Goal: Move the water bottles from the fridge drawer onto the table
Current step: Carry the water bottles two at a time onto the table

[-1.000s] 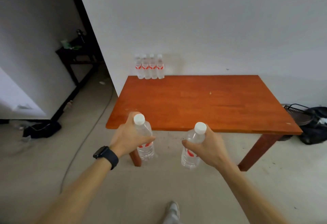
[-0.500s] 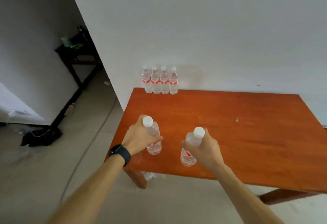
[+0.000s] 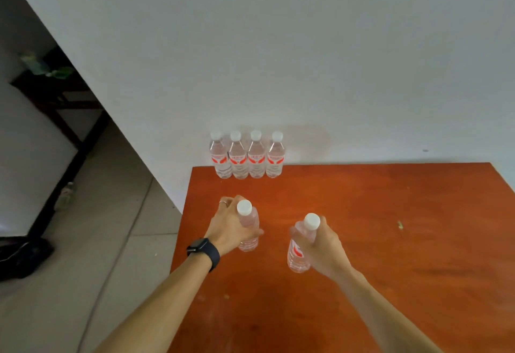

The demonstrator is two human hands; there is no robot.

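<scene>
My left hand [image 3: 227, 227] grips a clear water bottle [image 3: 249, 234] with a white cap, held upright over the left part of the orange-brown wooden table [image 3: 390, 241]. My right hand [image 3: 323, 246] grips a second bottle [image 3: 298, 249] with a red label, tilted slightly and held above the table a little nearer to me. Several matching bottles [image 3: 247, 157] stand in a row at the table's far left corner against the white wall. Whether either held bottle touches the table cannot be told. The fridge drawer is out of sight.
A small crumb [image 3: 400, 224] lies on the table to the right. Left of the table is tiled floor with a dark stand [image 3: 55, 101] and a black object [image 3: 19, 258] on the ground. The white wall runs directly behind the table.
I have come up to the table. Both hands have carried their bottles forward, from in front of its near edge to over its left part, nearer the standing row.
</scene>
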